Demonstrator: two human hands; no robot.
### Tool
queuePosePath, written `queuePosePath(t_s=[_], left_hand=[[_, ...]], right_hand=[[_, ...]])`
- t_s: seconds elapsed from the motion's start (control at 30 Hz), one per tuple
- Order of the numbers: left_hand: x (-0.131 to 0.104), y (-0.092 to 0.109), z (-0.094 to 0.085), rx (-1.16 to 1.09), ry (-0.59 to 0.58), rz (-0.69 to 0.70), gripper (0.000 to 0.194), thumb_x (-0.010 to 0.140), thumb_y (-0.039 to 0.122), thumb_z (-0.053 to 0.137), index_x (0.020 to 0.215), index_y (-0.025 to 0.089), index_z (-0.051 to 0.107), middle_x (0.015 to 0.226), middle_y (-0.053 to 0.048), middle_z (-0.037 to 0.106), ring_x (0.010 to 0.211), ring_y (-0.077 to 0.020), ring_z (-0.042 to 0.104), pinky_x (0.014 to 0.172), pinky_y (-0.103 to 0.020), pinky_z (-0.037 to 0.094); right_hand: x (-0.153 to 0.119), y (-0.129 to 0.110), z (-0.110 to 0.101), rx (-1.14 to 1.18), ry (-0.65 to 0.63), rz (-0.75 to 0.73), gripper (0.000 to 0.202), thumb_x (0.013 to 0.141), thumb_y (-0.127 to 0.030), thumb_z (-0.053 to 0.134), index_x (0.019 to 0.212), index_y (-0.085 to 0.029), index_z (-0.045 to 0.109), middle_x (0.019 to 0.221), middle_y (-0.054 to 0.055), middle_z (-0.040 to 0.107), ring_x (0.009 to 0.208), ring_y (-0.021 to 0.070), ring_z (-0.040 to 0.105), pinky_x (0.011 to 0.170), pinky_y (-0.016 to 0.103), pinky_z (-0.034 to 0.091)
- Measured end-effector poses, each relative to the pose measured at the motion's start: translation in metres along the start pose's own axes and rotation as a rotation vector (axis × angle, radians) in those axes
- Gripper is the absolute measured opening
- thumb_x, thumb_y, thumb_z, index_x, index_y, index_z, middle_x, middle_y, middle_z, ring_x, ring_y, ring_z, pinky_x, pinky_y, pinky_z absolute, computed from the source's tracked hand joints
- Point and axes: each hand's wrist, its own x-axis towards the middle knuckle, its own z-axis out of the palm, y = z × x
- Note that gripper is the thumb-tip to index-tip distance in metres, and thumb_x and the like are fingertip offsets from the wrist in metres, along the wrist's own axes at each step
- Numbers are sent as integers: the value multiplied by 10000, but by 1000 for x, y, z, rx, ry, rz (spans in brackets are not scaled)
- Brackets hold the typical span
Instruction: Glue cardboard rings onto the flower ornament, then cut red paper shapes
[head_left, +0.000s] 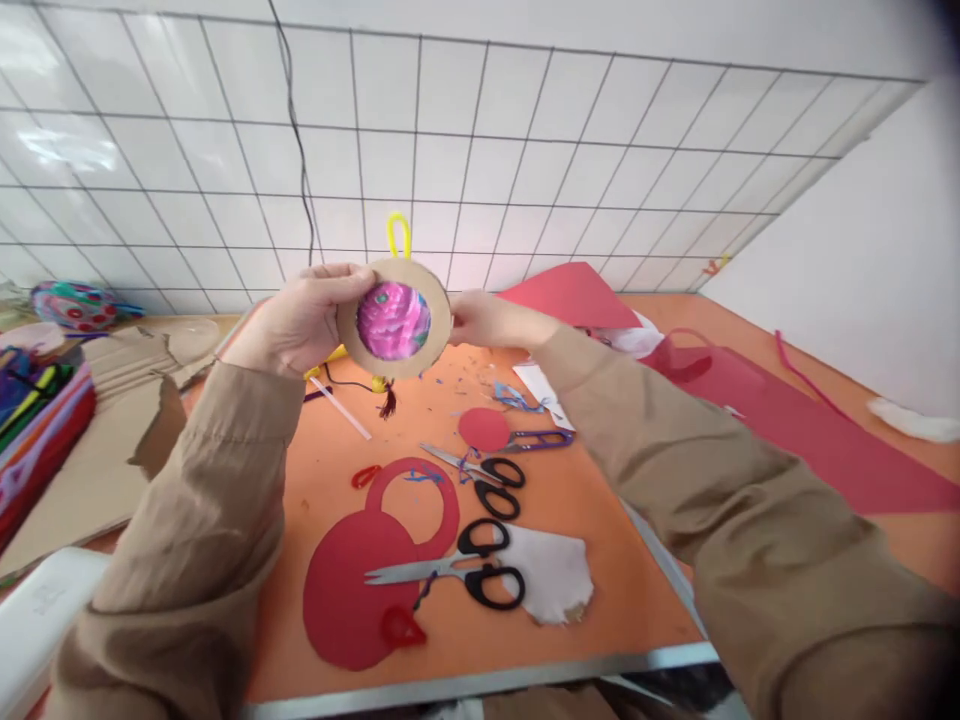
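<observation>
A round cardboard ornament [346, 322] is held up above the table, with shiny pink patterned fabric [394, 320] in its middle and a yellow loop [399, 236] standing at the top. My left hand [300, 315] grips its left edge, thumb on the front and the other fingers behind. At the right edge, my right hand [491, 318] is closed on the rim, its fingertips partly hidden by the ring. Below lie a red paper disc [345, 590], a red paper ring [448, 500] and a smaller red circle [484, 429].
Two black-handled scissors [487, 565] and blue thread snips [544, 440] lie on the orange table [300, 480], near white fabric [555, 575]. Cardboard pieces [90, 440] and pipe cleaners [45, 440] are at left. Red sheets [795, 420] cover the right side; a white gridded wall [450, 130] stands behind.
</observation>
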Motion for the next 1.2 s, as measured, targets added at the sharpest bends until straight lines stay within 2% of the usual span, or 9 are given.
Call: queuePosePath(t_s=[0.1, 0.23, 0.33, 0.53, 0.67, 0.8, 0.9, 1.03, 1.2], left_hand=[[0, -18, 15, 186, -172, -153, 146, 697, 273, 751, 631, 160, 686, 587, -28, 634, 512, -138, 591, 633, -322, 572], [4, -43, 26, 439, -349, -243, 187, 624, 337, 782, 729, 188, 736, 693, -40, 713, 614, -178, 643, 584, -284, 535], [10, -52, 25, 719, -533, -277, 181, 651, 330, 726, 770, 196, 745, 772, -37, 742, 678, -190, 660, 629, -282, 523], [13, -48, 17, 1030, -912, -271, 100, 683, 273, 632, 696, 204, 703, 676, 5, 674, 625, -161, 592, 560, -230, 432], [12, -50, 14, 1221, -909, -198, 137, 712, 237, 577, 660, 197, 696, 664, -6, 687, 616, -160, 590, 571, -225, 419], [13, -54, 16, 1245, -890, -169, 187, 729, 339, 601, 726, 213, 739, 766, -32, 747, 704, -193, 658, 633, -236, 455], [10, -53, 22, 1275, -771, -95, 200, 705, 388, 627, 735, 236, 753, 801, -27, 756, 743, -201, 668, 646, -235, 452], [5, -53, 33, 1288, -596, -44, 219, 716, 389, 613, 779, 236, 757, 821, -21, 751, 748, -202, 656, 667, -252, 443], [0, -69, 47, 1230, -563, 11, 272, 774, 381, 555, 831, 202, 751, 886, -48, 757, 837, -236, 660, 727, -298, 464]], right_hand=[[-47, 45, -22, -37, -59, 96, 324, 807, -1, 598, 1059, -141, 745, 947, 50, 745, 742, 136, 672, 701, 241, 503], [-91, 84, -16, -60, -79, 262, 273, 834, -99, 608, 1067, -140, 745, 1012, 77, 755, 634, 143, 673, 615, 262, 508], [-102, 92, -3, -54, -75, 290, 255, 849, -134, 597, 1060, -126, 740, 1077, 100, 746, 613, 131, 658, 575, 257, 495], [-96, 76, 11, -33, -174, 141, 206, 828, -132, 630, 993, -139, 753, 888, 46, 765, 760, 144, 687, 643, 220, 484], [-92, 58, 24, -73, -251, 47, 242, 758, -137, 727, 988, -202, 761, 888, 4, 763, 787, 133, 683, 688, 207, 469], [-91, 46, 43, -212, -134, 143, 135, 835, -278, 681, 884, -164, 733, 915, 94, 743, 877, 230, 680, 710, 287, 446], [-91, 46, 54, -283, -76, 228, 192, 806, -314, 706, 902, -147, 700, 937, 138, 725, 905, 285, 669, 680, 310, 428], [-91, 49, 57, -262, -97, 219, 268, 761, -228, 728, 1020, -193, 673, 959, 61, 728, 886, 214, 669, 676, 262, 429], [-95, 47, 54, -289, -57, 250, 259, 806, -361, 690, 977, -168, 666, 972, 113, 713, 909, 269, 662, 685, 307, 429]])
